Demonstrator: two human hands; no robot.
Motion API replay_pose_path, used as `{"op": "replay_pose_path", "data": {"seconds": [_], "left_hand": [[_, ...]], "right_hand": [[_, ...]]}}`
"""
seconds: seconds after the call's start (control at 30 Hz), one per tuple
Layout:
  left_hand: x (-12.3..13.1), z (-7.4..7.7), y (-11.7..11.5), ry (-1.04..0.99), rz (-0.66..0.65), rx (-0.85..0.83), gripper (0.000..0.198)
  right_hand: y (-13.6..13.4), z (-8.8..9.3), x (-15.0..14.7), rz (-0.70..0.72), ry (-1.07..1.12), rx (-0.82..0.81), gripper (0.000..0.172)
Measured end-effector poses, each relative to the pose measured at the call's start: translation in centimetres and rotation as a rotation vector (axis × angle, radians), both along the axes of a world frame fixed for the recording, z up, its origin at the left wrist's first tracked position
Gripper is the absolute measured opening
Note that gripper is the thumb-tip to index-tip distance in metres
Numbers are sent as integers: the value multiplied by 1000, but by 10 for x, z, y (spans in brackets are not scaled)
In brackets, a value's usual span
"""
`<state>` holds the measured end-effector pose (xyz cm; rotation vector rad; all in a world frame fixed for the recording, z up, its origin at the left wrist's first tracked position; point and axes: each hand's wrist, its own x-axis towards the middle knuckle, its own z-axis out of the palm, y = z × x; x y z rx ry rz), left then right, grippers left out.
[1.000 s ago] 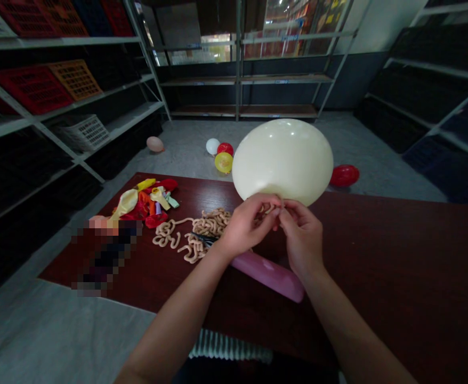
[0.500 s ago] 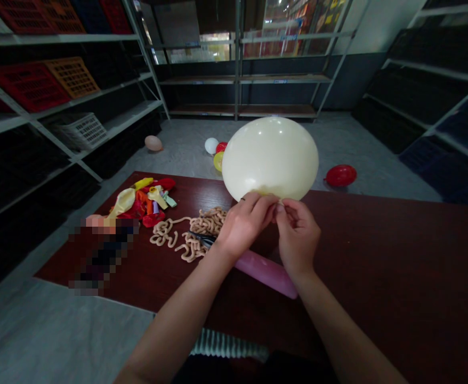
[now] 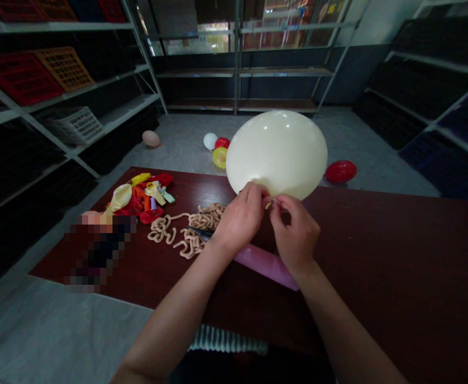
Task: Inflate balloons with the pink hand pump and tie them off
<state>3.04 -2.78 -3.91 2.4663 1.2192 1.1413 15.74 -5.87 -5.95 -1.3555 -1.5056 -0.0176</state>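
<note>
A large inflated cream latex balloon (image 3: 276,152) rises above the table's far edge. Both hands pinch its knotted-looking neck at the underside, though the fingers hide most of it. My left hand (image 3: 240,220) and my right hand (image 3: 297,233) nearly meet there. Below them lies an inflated pink balloon (image 3: 265,265), partly hidden by my right wrist. Left of my left hand are black-handled scissors (image 3: 198,232) on a heap of tan twisted cord-like balloons (image 3: 202,223).
A heap of deflated coloured balloons (image 3: 142,198) lies on the dark red wooden table (image 3: 378,250), beside a pixelated patch (image 3: 98,253). Loose balloons, including a red one (image 3: 340,172), rest on the grey floor. Metal shelves with crates flank the room.
The camera view has shifted slightly, moving the balloon and hands up the picture. My fingers have drawn closer together at the balloon's neck.
</note>
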Motion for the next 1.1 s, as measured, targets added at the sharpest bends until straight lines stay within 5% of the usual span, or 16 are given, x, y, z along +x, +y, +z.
{"op": "replay_pose_path", "data": {"seconds": [0.2, 0.43, 0.7, 0.83, 1.1], "left_hand": [[-2, -1, 1, -3, -32, -28, 12], [-3, -4, 4, -104, -135, -111, 10], [1, -9, 4, -235, -75, -92, 5], [0, -12, 5, -382, -69, -49, 21], [-6, 3, 0, -470, -100, 71, 7]], "right_hand": [[3, -1, 7, 13, -152, -30, 18], [-2, 0, 5, 47, -51, -23, 16], [-2, 7, -3, 165, 541, -184, 12], [-3, 15, -7, 307, 716, -279, 11], [-3, 23, -9, 549, 1121, -466, 14]]}}
